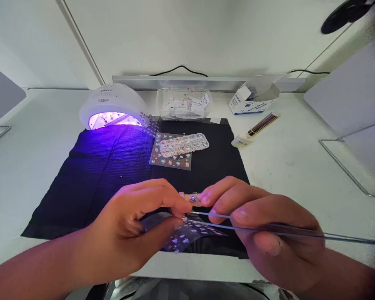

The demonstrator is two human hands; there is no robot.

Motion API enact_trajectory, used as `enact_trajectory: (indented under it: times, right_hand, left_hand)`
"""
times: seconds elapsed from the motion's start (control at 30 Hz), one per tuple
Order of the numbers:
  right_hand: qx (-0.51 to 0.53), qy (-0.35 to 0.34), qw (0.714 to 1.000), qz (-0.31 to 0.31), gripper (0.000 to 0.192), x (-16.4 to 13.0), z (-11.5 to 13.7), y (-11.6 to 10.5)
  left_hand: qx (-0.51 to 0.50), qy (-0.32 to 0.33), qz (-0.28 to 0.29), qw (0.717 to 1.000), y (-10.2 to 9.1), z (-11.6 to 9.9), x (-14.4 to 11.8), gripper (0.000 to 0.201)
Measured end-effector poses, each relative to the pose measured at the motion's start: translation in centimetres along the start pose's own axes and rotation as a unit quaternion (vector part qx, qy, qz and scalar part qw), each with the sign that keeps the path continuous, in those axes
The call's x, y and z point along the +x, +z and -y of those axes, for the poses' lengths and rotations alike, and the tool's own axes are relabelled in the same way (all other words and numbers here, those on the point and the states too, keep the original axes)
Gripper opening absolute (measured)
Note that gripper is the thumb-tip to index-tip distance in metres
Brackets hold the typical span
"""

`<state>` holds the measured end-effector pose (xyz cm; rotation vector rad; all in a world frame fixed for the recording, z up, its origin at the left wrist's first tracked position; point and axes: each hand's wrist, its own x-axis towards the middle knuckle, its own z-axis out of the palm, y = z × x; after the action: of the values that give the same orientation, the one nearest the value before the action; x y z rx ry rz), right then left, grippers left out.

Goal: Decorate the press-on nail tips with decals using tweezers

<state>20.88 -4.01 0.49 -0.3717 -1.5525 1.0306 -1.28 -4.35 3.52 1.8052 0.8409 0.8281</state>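
My left hand [134, 221] pinches with thumb and index finger at the upper edge of a curved clear sticker sheet [181, 239] with small printed figures. A tiny red-and-white piece shows at its fingertips, too small to name. My right hand [265, 225] is closed around long thin metal tweezers [218, 225], whose tips point left and meet the left fingertips. Just behind the fingers is a narrow tan strip bearing clear nail tips and a shiny purple gem [193, 198]. The right fingertips touch its right end; the left fingers partly cover it.
A lit nail lamp [112, 102] stands back left on a black mat [212, 166]. On the mat lie another sticker sheet [175, 166] and a compartment case of charms [184, 144]. Behind are a clear tub [159, 106], alcohol pads box [253, 102] and tilted gold-capped bottle [254, 131].
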Motion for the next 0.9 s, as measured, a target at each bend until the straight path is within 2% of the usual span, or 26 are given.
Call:
enact_trajectory:
  times: [0.2,0.53,0.9]
  right_hand:
    - [0.006,0.016,1.0,0.006,0.024,0.08,0.07,0.11]
    - [0.031,0.047,0.998,0.016,0.023,-0.26,-0.36,-0.16]
    - [0.03,0.022,0.999,0.016,0.024,-0.1,-0.29,-0.06]
  left_hand:
    - [0.003,-0.001,0.003,1.0,0.09,-0.02,-0.22,0.022]
    - [-0.016,-0.047,0.005,0.999,0.28,-0.38,-0.16,0.019]
    - [-0.041,-0.071,0.01,0.997,0.45,-0.51,0.02,0.017]
